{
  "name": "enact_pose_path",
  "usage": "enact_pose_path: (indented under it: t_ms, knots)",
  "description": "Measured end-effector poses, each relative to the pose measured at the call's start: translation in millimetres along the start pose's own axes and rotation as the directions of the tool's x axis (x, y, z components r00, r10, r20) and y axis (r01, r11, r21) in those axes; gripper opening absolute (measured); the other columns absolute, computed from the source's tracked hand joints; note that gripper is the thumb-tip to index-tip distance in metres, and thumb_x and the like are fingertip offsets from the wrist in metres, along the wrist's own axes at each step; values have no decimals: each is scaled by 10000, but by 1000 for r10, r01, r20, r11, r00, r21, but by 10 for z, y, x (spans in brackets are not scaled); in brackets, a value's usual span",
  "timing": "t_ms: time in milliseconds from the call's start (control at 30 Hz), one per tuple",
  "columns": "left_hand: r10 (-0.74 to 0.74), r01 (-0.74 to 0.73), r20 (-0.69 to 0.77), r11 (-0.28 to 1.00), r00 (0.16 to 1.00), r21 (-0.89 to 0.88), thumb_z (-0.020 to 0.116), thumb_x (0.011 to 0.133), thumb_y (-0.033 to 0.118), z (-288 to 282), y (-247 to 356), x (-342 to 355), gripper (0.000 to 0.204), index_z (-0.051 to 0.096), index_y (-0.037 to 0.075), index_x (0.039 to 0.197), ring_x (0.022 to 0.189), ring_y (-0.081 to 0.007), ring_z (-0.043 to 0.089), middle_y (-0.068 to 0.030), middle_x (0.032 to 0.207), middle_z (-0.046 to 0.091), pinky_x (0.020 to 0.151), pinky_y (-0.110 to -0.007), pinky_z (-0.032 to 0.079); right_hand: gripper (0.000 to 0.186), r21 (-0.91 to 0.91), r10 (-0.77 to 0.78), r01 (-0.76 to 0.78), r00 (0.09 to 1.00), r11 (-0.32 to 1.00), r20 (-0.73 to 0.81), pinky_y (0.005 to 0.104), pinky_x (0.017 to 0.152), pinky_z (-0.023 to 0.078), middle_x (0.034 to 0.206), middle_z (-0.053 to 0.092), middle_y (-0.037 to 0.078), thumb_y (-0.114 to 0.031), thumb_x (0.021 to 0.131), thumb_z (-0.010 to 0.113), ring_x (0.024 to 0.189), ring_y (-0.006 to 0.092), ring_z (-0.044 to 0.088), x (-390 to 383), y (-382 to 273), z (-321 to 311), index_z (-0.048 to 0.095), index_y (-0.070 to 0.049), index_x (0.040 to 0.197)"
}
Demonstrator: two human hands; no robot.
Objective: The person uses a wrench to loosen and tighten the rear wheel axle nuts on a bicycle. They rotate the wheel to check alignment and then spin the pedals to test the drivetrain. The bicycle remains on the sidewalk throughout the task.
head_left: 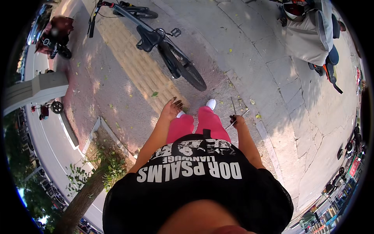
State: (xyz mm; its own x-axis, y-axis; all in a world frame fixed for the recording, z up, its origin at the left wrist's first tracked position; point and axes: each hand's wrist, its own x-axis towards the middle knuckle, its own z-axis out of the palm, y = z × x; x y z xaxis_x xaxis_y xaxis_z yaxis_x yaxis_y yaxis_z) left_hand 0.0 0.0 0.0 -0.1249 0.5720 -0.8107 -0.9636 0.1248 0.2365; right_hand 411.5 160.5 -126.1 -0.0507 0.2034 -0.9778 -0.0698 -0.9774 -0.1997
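Low in front of my body, my left hand (170, 109) hangs with its fingers stretched out and darkly smudged, holding nothing. My right hand (239, 121) is closed around a thin, T-shaped metal wrench (233, 104), whose rods stick out past the dark-stained fingers. Where the rods join is hidden by the grip. Ahead of me a bicycle (146, 26) lies or leans on the paving, its black saddle (149, 40) facing me and its rear tyre (194, 76) closest to my feet. Neither hand touches the bicycle.
Yellow tactile paving (132, 64) runs beneath the bicycle. A tree trunk (83, 199) rises from a kerbed bed at lower left, near a grey post (48, 87). A scooter (56, 37) stands far left. At far right is a vehicle with a beige cover (307, 37).
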Motion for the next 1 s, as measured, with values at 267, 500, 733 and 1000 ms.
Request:
enact_pose_path:
  t_ms: [267,500,733,1000]
  knots:
    - [-261,254,-71,782,963,570,523,900,232,982,-302,428,280,500,73,1129,885,-251,598,-111,982,600,759,-372,485,170,-357,-229,225,973,907,31,252,460,431,791,673,126,-104,876,508,528,153,571,-106,-509,334,568,15,981]
    - [-345,385,-209,592,915,708,516,902,219,1280,-425,1411,230,523,60,1068,825,-254,615,-108,929,610,714,-378,494,197,-261,-212,251,963,932,169,241,565,442,808,665,103,-93,884,501,613,130,569,-104,-666,895,578,21,1025]
    - [-500,469,-144,620,854,629,557,890,351,1706,-617,2209,241,540,111,893,677,-185,606,-36,774,620,593,-336,454,246,-344,-328,381,922,858,204,251,625,439,833,649,60,-93,894,516,687,123,564,-270,-631,1498,570,13,1109]
    - [-337,530,-428,684,839,501,513,917,293,1158,-788,3270,203,495,111,829,506,-189,526,-49,661,570,410,-305,353,306,-707,-604,594,741,383,295,354,714,481,855,640,168,-33,839,534,789,300,628,441,-572,1701,541,-19,1144]
